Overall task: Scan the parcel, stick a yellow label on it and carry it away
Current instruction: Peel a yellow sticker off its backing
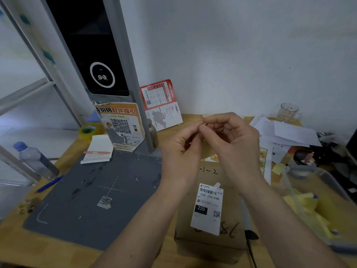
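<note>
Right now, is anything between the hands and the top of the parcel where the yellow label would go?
Nothing visible. Both hands, left and right, are raised together above the parcel, pinching something small and yellowish at the fingertips. Below them, the parcel's top carries only its white shipping label and handwritten marks.

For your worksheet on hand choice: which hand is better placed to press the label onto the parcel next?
Right, probably. Both hands pinch something small together, but the right hand hovers over the parcel; the left hand sits beside it.
</note>
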